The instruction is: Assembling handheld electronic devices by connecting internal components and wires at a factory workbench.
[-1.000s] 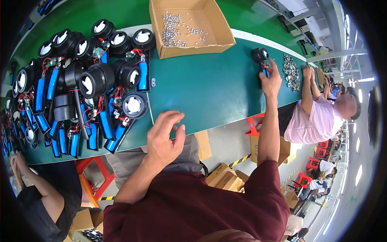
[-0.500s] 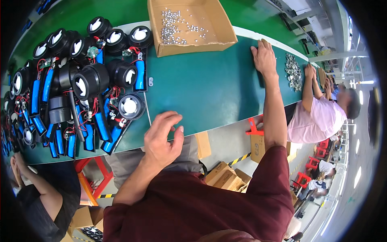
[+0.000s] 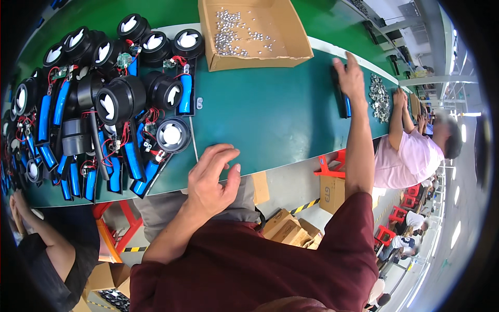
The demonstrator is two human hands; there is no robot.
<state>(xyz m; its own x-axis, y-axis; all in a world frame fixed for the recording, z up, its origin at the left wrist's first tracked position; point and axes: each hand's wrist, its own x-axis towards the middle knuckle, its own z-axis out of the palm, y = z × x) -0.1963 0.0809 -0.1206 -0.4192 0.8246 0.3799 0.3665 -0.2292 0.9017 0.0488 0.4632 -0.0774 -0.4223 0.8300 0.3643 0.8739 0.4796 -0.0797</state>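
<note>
My left hand (image 3: 210, 179) hovers at the near edge of the green table (image 3: 260, 125), fingers loosely bent, thumb apart, nothing in it. To the right, my right hand (image 3: 352, 80) is over the table with its fingers stretched out and slightly blurred. Partly under that hand and wrist lies a slim black housing with a blue cell (image 3: 347, 106); whether the hand touches it I cannot tell. A heap of small metallic parts (image 3: 379, 99) lies just right of that hand.
Many black round-headed units with blue cells and red wires (image 3: 119, 101) crowd the left side. A cardboard box (image 3: 260, 63) of small shiny parts stands at the far edge. A small clear piece (image 3: 199, 103) lies beside the units. Co-workers sit at left and right (image 3: 408, 161).
My right hand has shifted slightly right, its fingers spreading, and more of the black and blue unit shows under it. My left hand stays nearly in place. The view has shifted slightly.
</note>
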